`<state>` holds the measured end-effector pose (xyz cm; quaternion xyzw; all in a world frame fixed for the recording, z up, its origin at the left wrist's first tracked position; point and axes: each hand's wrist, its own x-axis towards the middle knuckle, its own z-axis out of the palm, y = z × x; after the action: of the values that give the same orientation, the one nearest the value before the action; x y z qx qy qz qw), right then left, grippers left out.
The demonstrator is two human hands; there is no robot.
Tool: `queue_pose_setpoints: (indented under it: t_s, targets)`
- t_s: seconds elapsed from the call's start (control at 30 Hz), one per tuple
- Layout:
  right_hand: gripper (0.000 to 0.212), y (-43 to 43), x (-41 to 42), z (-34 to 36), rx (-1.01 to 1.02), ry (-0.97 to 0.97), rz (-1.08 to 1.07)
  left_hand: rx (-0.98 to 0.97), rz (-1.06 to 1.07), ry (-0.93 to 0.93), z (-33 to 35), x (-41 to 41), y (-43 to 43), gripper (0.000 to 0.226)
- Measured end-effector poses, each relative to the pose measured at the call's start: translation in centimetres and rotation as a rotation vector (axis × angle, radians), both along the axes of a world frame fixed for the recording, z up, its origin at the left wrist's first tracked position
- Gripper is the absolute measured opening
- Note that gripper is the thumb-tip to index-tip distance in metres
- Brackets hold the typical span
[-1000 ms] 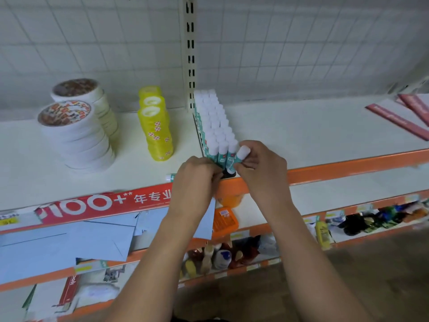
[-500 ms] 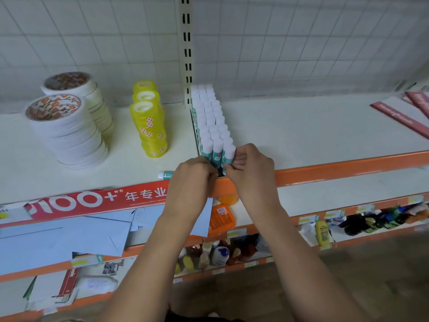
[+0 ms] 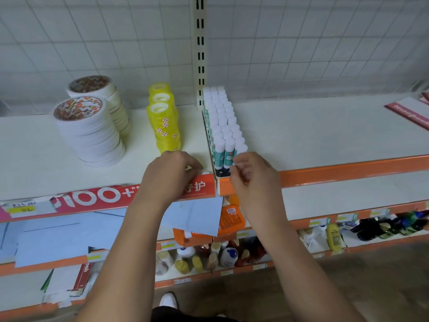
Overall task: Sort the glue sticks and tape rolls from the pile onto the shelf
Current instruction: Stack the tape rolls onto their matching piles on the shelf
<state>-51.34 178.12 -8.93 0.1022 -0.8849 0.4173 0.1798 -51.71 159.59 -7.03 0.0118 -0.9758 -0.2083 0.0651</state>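
Note:
Several teal glue sticks (image 3: 223,129) with white caps stand in three tight rows on the white shelf (image 3: 313,135), running back from its orange front edge. My right hand (image 3: 251,176) hovers at the front right stick, fingers loosely curled and apart, holding nothing. My left hand (image 3: 173,176) is curled down on the shelf edge just left of the rows, over a loose glue stick; only a white tip (image 3: 205,173) shows by the fingertips. Two stacks of white tape rolls (image 3: 90,135) and stacks of yellow tape rolls (image 3: 166,129) stand to the left.
A slotted metal upright (image 3: 201,54) rises behind the glue sticks against a wire grid back. Pink-red packs (image 3: 411,115) lie at the far right of the shelf. Lower shelves hold blue envelopes (image 3: 58,235), an orange pack (image 3: 232,219) and small bottles (image 3: 209,259).
My right hand set its glue stick upright at the front of the rows and let go. My left hand moved left from the rows onto the loose stick lying at the shelf edge.

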Motion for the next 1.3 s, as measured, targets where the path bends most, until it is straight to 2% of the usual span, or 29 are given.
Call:
queue_pose_setpoints:
  t_s: [0.17, 0.43, 0.5, 0.63, 1.1, 1.2, 1.3]
  targets:
    - [0.014, -1.6, -0.6, -0.4, 0.058, -0.119, 0.133, 0.074, -0.026, -0.102, 0.4, -0.3, -0.6, 0.022]
    - [0.012, -2.6, -1.3, -0.5, 0.112, -0.147, 0.138, 0.109, -0.071, -0.164, 0.4, -1.3, -2.3, 0.027]
    - [0.010, -2.8, -1.5, -0.5, 0.109, -0.166, 0.128, 0.136, -0.099, -0.141, 0.5, -1.4, -2.4, 0.027]
    - [0.020, -3.1, -1.7, -0.4, 0.055, -0.229, 0.099, 0.197, -0.158, -0.057, 1.0, -1.7, -2.3, 0.024]
    - [0.018, -1.9, -1.2, 0.5, 0.111, -0.143, 0.026, 0.188, -0.322, 0.012, 1.1, -1.0, -1.2, 0.023]
    - [0.020, -1.2, -0.9, 1.1, 0.116, -0.104, 0.015, 0.134, -0.284, 0.051, 1.2, -0.8, -0.2, 0.023]
    - [0.016, 0.2, -0.7, 1.3, 0.090, -0.113, -0.045, 0.169, -0.268, 0.142, 0.9, -0.6, 0.7, 0.025]
